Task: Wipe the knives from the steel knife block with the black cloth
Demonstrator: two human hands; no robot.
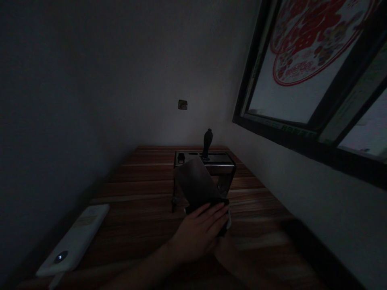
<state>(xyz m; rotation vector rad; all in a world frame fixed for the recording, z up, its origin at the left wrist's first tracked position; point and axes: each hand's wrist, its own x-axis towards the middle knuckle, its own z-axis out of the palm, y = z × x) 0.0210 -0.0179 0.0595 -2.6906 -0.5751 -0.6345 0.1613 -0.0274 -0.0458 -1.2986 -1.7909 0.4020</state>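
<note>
In the dim head view, a dark flat rectangular panel [195,179] tilts up to the left, with a black part [190,208] at its lower end. Its exact kind cannot be made out. My left hand [201,225] is closed over the black part, its fingers side by side across it. My right hand [223,243] is below and behind my left, touching the lower right of the same thing. Its fingers are hidden. Beyond the panel stands a metal-topped machine [220,158] with an upright dark handle [207,141], its front partly covered by the panel.
A wood-grained table [139,181] runs to the back wall. A white oblong device [77,235] with a round button and a cord lies at the left. A long dark object [317,249] is at the right. A dark-framed window [281,125] with red decoration is at upper right.
</note>
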